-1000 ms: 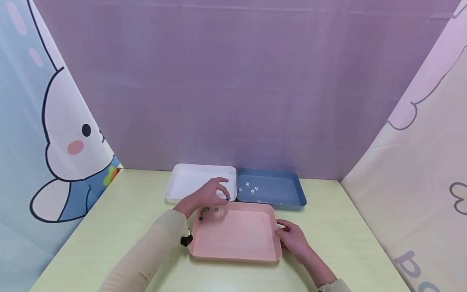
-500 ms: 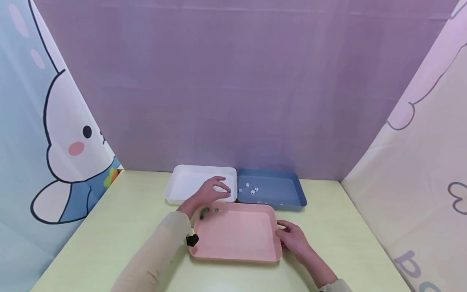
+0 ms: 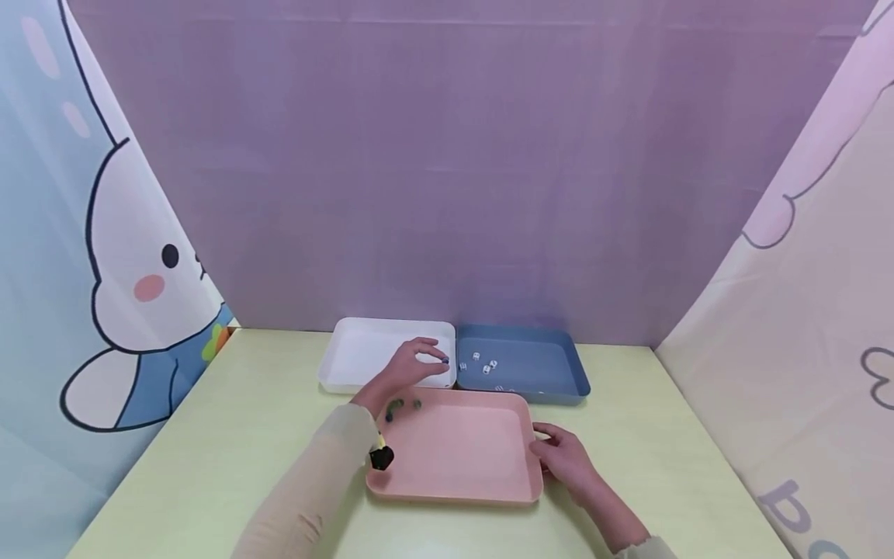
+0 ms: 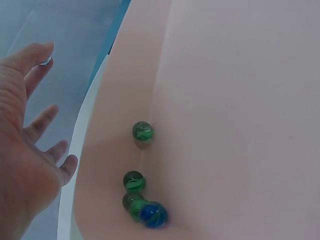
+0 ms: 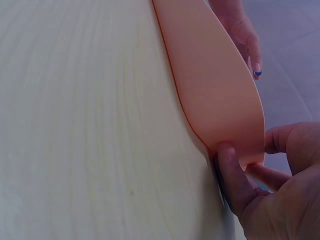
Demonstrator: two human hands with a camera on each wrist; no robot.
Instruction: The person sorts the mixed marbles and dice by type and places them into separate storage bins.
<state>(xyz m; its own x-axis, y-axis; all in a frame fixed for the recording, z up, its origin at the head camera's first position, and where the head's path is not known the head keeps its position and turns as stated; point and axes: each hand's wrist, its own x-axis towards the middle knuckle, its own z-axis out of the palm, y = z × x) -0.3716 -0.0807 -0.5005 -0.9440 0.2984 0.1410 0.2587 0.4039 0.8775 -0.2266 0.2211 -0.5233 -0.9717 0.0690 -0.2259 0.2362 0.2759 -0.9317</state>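
Note:
Between thumb and forefinger my left hand (image 3: 408, 368) pinches a small blue marble (image 3: 445, 360) above the right part of the white tray (image 3: 363, 353). In the left wrist view the left hand (image 4: 25, 145) has its other fingers spread. Several green marbles (image 4: 142, 131) and a blue one (image 4: 153, 215) lie in the pink tray (image 3: 461, 446) at its far left corner. My right hand (image 3: 567, 463) grips that tray's right edge; the right wrist view shows the right hand (image 5: 280, 190) with its thumb and fingers at the tray wall (image 5: 220, 75).
Behind the pink tray, a blue tray (image 3: 531, 361) holding several white dice (image 3: 486, 369) stands right of the white one. All stand on a pale yellow table (image 3: 663, 435). A purple curtain (image 3: 433, 155) hangs at the back, with patterned cloths (image 3: 824, 310) at both sides.
My left hand, pinching the blue marble, has moved slightly away and to the right, from the pink tray's far edge to over the white tray. The right hand keeps its grip.

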